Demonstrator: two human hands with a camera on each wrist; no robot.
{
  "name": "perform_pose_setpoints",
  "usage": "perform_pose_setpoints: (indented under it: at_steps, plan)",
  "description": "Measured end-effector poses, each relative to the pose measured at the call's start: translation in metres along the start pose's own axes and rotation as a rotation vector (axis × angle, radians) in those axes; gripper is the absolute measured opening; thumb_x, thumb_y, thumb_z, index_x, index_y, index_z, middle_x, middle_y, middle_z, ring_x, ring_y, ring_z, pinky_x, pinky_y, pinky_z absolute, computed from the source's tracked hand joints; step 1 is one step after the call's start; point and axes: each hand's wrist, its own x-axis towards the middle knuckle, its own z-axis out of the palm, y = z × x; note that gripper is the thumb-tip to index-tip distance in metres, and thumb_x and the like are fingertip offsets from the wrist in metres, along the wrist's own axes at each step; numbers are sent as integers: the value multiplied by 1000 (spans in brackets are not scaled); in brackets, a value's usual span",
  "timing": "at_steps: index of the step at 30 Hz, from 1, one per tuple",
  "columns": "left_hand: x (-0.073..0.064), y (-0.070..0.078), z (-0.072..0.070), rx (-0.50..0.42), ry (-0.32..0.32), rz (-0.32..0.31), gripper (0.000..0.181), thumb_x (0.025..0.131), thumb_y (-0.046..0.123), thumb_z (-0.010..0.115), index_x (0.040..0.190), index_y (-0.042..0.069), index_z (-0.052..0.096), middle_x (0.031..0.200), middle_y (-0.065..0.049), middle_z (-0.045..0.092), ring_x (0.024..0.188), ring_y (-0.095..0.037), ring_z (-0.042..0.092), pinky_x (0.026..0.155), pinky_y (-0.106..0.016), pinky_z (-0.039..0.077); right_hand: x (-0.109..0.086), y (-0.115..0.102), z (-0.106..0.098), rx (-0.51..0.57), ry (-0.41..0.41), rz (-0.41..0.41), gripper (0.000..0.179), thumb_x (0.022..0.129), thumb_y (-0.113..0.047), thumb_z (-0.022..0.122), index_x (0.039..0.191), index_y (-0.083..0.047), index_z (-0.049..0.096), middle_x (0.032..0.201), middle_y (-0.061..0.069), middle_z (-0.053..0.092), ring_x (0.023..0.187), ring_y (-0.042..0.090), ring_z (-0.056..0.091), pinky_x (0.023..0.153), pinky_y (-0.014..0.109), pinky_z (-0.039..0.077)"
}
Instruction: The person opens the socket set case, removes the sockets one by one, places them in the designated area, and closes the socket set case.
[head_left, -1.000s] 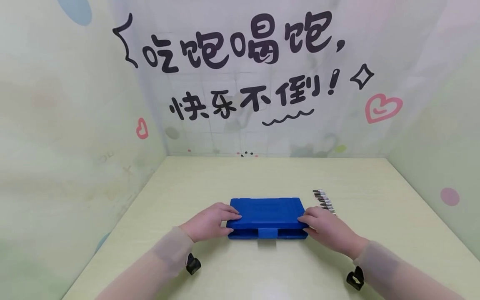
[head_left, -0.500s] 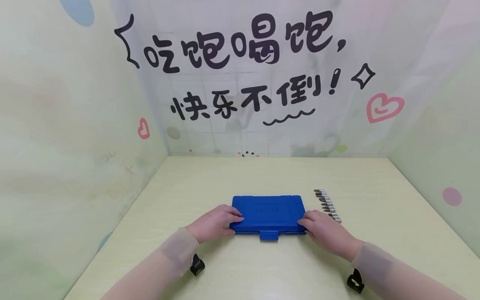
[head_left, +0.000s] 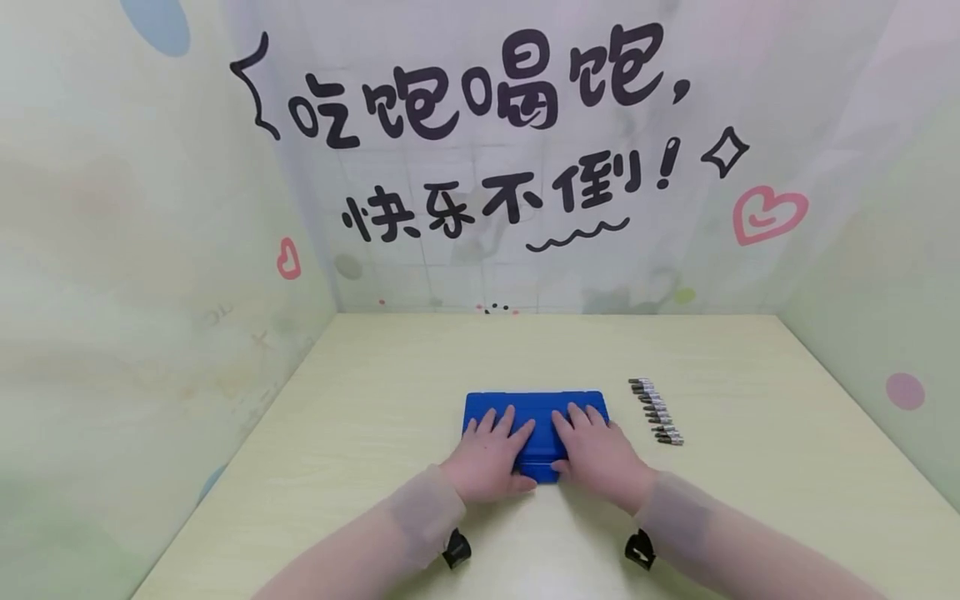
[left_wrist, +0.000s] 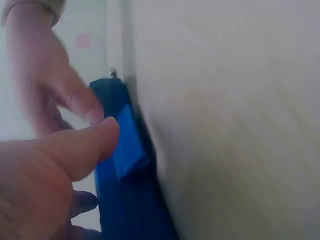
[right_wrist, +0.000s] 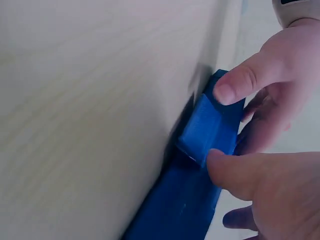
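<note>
A blue plastic case (head_left: pixel 534 404) lies flat on the table with its lid down. Its front latch (head_left: pixel 545 473) sticks outward from the front edge; in both wrist views the latch flap (left_wrist: pixel 131 145) is angled away from the case wall. My left hand (head_left: pixel 486 458) rests on the left part of the lid, fingers spread and thumb by the latch. On the right part lies my right hand (head_left: pixel 602 454), fingers also extended, its thumb near the latch's other side. Whether either thumb touches the latch (right_wrist: pixel 202 127) is hard to tell.
Several small silver pieces with dark ends (head_left: pixel 656 412) form a row on the table (head_left: pixel 390 367), right of the case. Printed fabric walls (head_left: pixel 555 275) enclose the table at the back and both sides.
The lid has come down over the gap at the front. Both hands have left the case's side edges and moved inward onto the lid, thumbs toward the latch.
</note>
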Motion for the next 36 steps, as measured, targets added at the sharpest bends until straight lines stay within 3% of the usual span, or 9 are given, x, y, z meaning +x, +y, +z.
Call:
perform_pose_setpoints:
  at_steps: [5, 13, 19, 28, 36]
  plan:
    - [7, 9, 5, 75, 19, -37, 74, 90, 53, 61, 151, 21, 34, 152, -19, 33, 136, -45, 31, 103, -59, 34, 10, -11, 8, -43, -85, 84, 74, 89, -50, 64, 145, -6, 43, 144, 30, 39, 128, 54, 38, 84, 67, 44]
    - [16, 14, 5, 231, 36, -30, 70, 91, 47, 62, 150, 16, 37, 145, -21, 43, 129, -43, 44, 93, -53, 47, 17, -21, 3, -180, -131, 54, 69, 88, -45, 67, 143, -7, 47, 133, 34, 49, 117, 52, 50, 62, 52, 56]
    - [21, 18, 6, 325, 36, -26, 66, 92, 46, 60, 148, 16, 40, 139, -20, 50, 123, -39, 51, 85, -49, 52, 20, -24, 3, -222, -155, 63, 61, 92, -37, 62, 144, -9, 46, 131, 34, 50, 115, 51, 52, 60, 51, 56]
    - [29, 15, 7, 304, 41, -18, 66, 91, 44, 62, 147, 17, 42, 138, -20, 51, 122, -39, 52, 84, -49, 53, 25, -18, 8, -202, -138, 46, 65, 90, -40, 65, 143, -8, 47, 129, 35, 51, 113, 54, 52, 58, 52, 55]
    - [53, 7, 3, 245, 21, -55, 67, 92, 40, 64, 149, 18, 38, 141, -21, 48, 126, -40, 48, 89, -50, 50, 45, -3, 8, -184, -140, 63, 68, 90, -41, 66, 145, -8, 44, 132, 36, 48, 116, 55, 49, 63, 57, 54]
